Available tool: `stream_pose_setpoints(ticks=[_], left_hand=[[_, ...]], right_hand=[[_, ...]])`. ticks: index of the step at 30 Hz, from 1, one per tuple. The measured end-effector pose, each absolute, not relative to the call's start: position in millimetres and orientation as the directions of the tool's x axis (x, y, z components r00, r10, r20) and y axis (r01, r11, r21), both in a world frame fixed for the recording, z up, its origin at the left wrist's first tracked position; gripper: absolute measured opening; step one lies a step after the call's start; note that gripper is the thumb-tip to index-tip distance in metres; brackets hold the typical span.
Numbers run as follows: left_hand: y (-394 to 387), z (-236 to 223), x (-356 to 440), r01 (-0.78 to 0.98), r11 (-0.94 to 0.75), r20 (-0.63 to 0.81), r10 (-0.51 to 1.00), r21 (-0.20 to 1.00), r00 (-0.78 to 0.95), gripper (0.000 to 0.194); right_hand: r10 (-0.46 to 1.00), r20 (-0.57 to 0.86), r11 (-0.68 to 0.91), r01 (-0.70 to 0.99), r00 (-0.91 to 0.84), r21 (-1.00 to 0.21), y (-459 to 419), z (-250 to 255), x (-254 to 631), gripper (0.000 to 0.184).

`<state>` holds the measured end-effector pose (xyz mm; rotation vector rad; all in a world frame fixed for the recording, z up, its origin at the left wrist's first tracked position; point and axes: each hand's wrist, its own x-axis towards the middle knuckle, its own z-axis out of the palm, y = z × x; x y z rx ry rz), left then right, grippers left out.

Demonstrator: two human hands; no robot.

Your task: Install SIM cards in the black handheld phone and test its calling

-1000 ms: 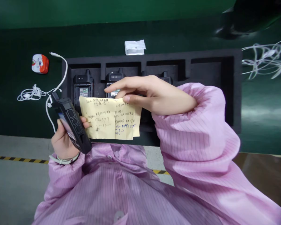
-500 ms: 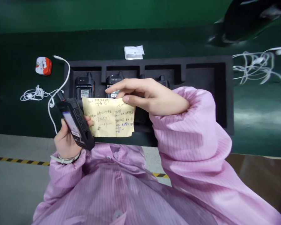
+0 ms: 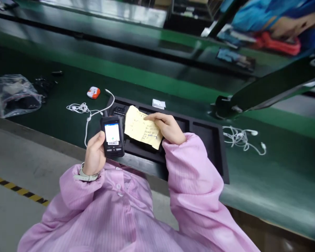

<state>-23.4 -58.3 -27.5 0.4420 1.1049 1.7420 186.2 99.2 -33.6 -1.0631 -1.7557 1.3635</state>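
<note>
My left hand (image 3: 94, 152) is closed around a black handheld radio (image 3: 112, 148), its lit screen facing up at me. In my right hand (image 3: 169, 128) is a yellow handwritten note (image 3: 141, 127), gripped at its right side between thumb and fingers. The note hangs over a black foam tray (image 3: 207, 127) and hides part of it. Behind the radio and the note, another black radio (image 3: 120, 111) shows in the tray's left end. Whatever lies in the tray under the note is hidden.
White earphones (image 3: 80, 107) and a white cable (image 3: 110, 94) lie left of the tray, near an orange-and-white box (image 3: 93, 92). More white earphones (image 3: 238, 136) lie to the right. A white packet (image 3: 159, 104) sits behind the tray. A plastic bag (image 3: 15, 96) is far left. Across the bench, a person's hand (image 3: 286, 28) is near a red object.
The view has tilted up and shows more of the bench. The radio is turned so its screen faces me. The note is now apart from my left fingers, held by my right hand.
</note>
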Motion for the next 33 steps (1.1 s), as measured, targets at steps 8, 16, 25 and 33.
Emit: stream_pose_setpoints(ticks=[8,16,25,33], left_hand=[[-112.4,-16.1,-39.1,-0.589,-0.154,-0.17,0.873,0.794,-0.458,0.039],[-172.0,-24.1,-45.9,-0.68,0.066,-0.333,0.904,0.73,-0.269,0.031],[-189.8,-30.6,-35.1,-0.738,0.198,-0.485,0.852,0.645,-0.195,0.018],[-138.6,-11.3,-37.9,-0.727,0.255,-0.531,0.83,0.637,-0.174,0.015]], right_hand=[[0.94,0.069,0.082,0.025,-0.335,-0.996,47.6,-46.1,196.9,0.06],[0.941,-0.036,-0.137,-0.283,-0.336,-0.949,-84.3,-111.0,187.6,0.055],[0.828,0.084,-0.08,-0.264,-0.554,-0.961,-137.3,-112.9,170.2,0.069],[0.584,0.3,0.129,-0.278,-0.755,-0.952,-85.6,-71.2,181.2,0.068]])
